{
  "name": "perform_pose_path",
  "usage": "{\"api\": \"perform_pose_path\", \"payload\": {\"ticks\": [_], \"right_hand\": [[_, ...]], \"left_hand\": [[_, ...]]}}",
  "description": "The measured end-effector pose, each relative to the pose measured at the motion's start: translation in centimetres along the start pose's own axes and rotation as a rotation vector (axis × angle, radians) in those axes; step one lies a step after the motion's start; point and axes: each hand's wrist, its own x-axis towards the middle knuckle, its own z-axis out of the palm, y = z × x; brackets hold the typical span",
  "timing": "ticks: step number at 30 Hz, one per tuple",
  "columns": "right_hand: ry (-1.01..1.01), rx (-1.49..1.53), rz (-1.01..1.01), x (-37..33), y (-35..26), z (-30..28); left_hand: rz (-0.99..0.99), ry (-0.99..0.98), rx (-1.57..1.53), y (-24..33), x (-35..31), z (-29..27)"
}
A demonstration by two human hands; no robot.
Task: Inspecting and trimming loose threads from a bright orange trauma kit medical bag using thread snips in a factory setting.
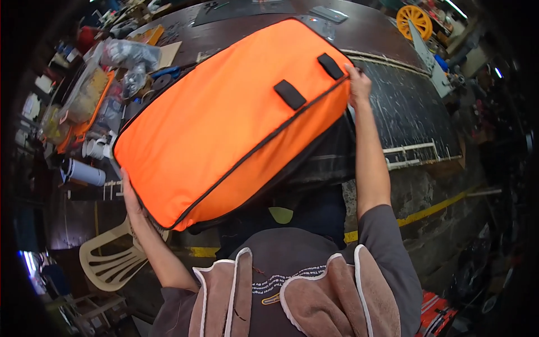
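Note:
A large boxy orange fabric bag (224,112) with black piping fills the middle of the view, tilted up toward the right. Two short black webbing tabs (289,94) are on its top panel near the right end. My left hand (130,195) grips the lower left edge, its fingers mostly hidden behind the bag. At the upper right corner, my right hand (359,85) is closed on the piped edge, thumb on top. Black material shows along the bag's underside.
A dark worktable (370,33) stretches behind the bag. On the left are plastic-wrapped items (132,53), an orange-rimmed bin (92,104) and a white tumbler (84,172). A beige plastic chair (115,255) stands at lower left. A yellow wheel (414,23) is at far right.

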Motion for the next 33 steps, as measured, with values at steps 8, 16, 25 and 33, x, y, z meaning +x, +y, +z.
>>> {"api": "perform_pose_path", "payload": {"ticks": [8, 16, 25, 33], "right_hand": [[0.251, 0.227, 0.004, -4.7, -5.0, -10.1], [0.527, -0.089, -0.047, -9.7, -6.6, -16.3], [0.541, -0.368, -0.050, -9.3, -6.2, -16.9], [0.398, -0.251, -0.318, -10.0, -5.1, -18.2]], "left_hand": [[0.127, -0.218, 0.029, 1.7, 6.5, 6.0], [0.304, -0.191, 0.874, 0.7, 20.6, 12.1], [0.666, -0.103, 0.777, -1.3, 11.9, 14.1], [0.546, 0.140, 0.624, -1.5, 3.3, 9.2]]}}
